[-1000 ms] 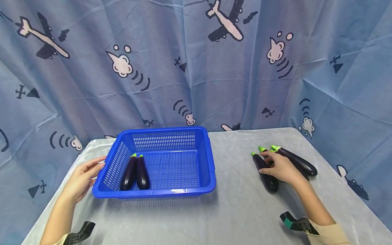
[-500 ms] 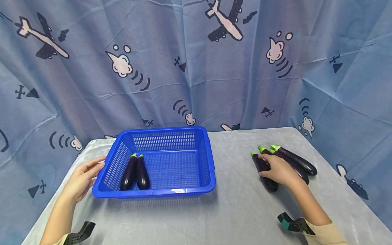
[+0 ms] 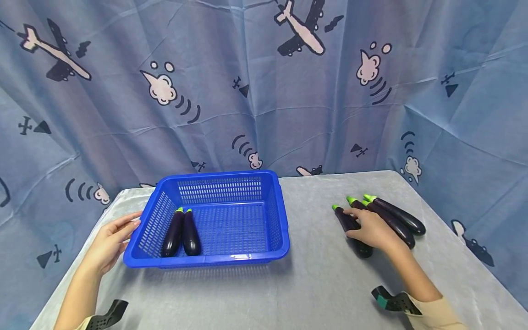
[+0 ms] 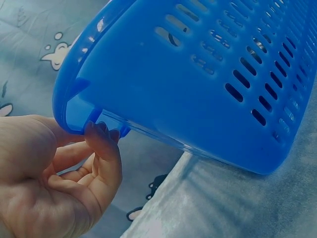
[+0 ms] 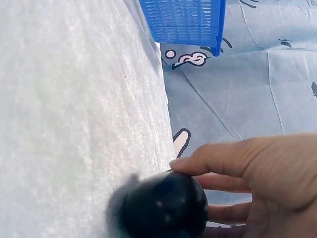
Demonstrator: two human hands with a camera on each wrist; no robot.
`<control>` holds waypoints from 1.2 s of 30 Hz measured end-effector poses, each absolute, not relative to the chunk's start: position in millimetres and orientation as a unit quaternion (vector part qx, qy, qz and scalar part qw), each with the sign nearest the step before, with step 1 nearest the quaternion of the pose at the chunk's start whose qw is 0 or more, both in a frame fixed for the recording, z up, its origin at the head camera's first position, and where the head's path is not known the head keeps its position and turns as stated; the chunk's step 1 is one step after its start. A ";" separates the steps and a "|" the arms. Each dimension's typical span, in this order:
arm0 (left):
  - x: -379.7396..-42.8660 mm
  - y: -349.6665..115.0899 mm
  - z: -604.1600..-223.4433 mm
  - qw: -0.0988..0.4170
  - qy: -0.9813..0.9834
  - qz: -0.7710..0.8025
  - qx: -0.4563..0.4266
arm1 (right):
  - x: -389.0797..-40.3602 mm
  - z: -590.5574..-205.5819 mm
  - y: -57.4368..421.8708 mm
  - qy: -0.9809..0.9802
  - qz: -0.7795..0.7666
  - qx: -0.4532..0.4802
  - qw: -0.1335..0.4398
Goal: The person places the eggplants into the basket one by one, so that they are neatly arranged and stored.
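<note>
And there's the basket (image 3: 206,261) sitting left on the worktop (image 3: 255,293), curtain (image 3: 214,114) behind, two eggplants (image 3: 173,233) inside leftward, left hand (image 3: 109,240) at that end, four more eggplants (image 3: 389,223) over right, right hand (image 3: 373,228) on the leftmost.

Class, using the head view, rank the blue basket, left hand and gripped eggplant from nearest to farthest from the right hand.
1. Gripped eggplant: in the right hand itself.
2. Blue basket: left of that hand.
3. Left hand: at the basket's left side.
</note>
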State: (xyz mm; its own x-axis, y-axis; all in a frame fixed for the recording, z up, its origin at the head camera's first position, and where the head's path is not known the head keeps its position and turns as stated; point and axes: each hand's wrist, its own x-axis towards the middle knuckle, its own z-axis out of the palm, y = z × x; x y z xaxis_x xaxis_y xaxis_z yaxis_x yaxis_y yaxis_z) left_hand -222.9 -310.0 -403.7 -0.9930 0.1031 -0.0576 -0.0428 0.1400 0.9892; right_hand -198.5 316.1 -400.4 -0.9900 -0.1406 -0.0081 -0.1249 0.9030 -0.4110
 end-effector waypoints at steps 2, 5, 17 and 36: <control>-222.8 -310.0 -403.7 0.057 0.752 0.656 0.018 | -198.9 -401.3 317.5 0.973 -0.218 -0.071 0.018; -222.7 -310.1 -403.5 0.058 0.751 0.658 0.017 | -199.3 -402.9 319.2 0.970 -0.230 -0.075 0.014; -222.0 -309.6 -402.8 0.056 0.747 0.663 0.018 | -200.1 -406.5 321.8 0.954 -0.290 -0.075 0.014; -222.7 -309.2 -401.8 0.064 0.754 0.653 0.009 | -199.6 -402.2 322.4 0.929 -0.360 -0.048 0.079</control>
